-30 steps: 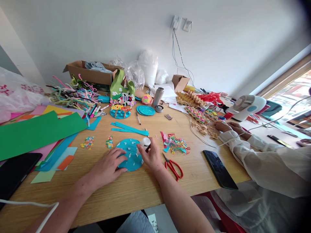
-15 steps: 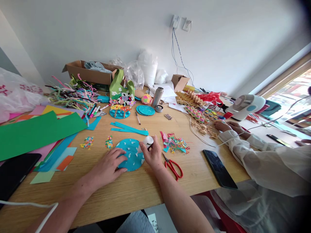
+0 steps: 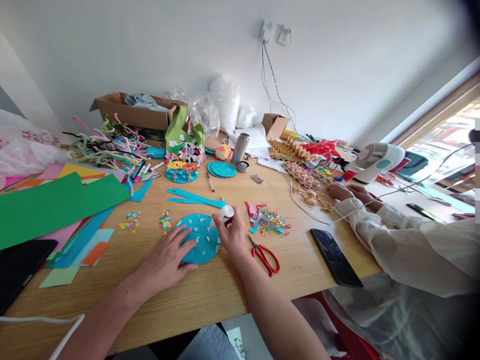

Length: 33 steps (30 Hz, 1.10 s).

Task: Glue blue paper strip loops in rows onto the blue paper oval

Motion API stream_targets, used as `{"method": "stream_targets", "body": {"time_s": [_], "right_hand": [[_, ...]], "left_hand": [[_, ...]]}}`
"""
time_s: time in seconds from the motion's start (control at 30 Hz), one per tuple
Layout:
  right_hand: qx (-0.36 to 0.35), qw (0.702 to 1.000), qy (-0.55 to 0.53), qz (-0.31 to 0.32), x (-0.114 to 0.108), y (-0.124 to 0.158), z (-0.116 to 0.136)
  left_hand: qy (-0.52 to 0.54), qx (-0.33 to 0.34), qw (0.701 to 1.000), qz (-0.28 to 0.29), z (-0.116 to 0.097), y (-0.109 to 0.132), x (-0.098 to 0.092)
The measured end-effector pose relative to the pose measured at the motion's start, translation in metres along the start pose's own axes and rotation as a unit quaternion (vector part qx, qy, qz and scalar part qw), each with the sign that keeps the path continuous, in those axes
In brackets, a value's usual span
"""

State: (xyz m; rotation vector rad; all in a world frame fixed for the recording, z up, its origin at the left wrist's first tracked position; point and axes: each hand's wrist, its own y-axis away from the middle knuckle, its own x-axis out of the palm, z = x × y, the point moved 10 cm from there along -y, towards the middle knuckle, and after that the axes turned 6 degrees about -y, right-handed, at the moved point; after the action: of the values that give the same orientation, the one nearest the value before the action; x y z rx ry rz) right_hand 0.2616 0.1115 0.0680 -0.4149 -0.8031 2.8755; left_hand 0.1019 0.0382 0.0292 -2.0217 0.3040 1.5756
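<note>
A round blue paper disc (image 3: 202, 245) dotted with small white dabs lies flat on the table. My left hand (image 3: 174, 255) rests on its left edge, fingers spread and holding nothing. Over the disc's right edge, my right hand (image 3: 233, 235) is wrapped round a small white glue bottle (image 3: 226, 213); its nozzle is hidden behind my fingers. Tiny paper bits in one pile (image 3: 165, 220) sit just left of the disc, with another pile (image 3: 130, 221) farther left. Blue paper strips (image 3: 197, 198) lie beyond it. Red-handled scissors (image 3: 267, 257) are right of my right hand.
Paper scraps (image 3: 268, 220) and a phone (image 3: 335, 257) lie to the right, near a co-worker's hands (image 3: 350, 192). Coloured sheets (image 3: 63, 210) cover the left side. A steel flask (image 3: 240, 149) stands at the back, near finished blue discs (image 3: 222, 169).
My right hand and the glue bottle have shifted slightly over the disc's right edge. My left hand stays on the disc. The whole view has moved a little.
</note>
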Motion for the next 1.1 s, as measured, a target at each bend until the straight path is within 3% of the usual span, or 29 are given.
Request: {"method": "stream_targets", "body": {"time_s": [0.2,1.1], "right_hand": [[-0.009,0.999,-0.003,0.036,0.009,-0.0022,0.0016],[0.0,1.0,0.006,0.027,0.009,0.0005,0.0006]], "left_hand": [[-0.006,0.0,1.0,0.007,-0.0004,-0.0002,0.0012],[-0.005,-0.006,0.999,0.031,-0.0005,-0.0025,0.0006]]}}
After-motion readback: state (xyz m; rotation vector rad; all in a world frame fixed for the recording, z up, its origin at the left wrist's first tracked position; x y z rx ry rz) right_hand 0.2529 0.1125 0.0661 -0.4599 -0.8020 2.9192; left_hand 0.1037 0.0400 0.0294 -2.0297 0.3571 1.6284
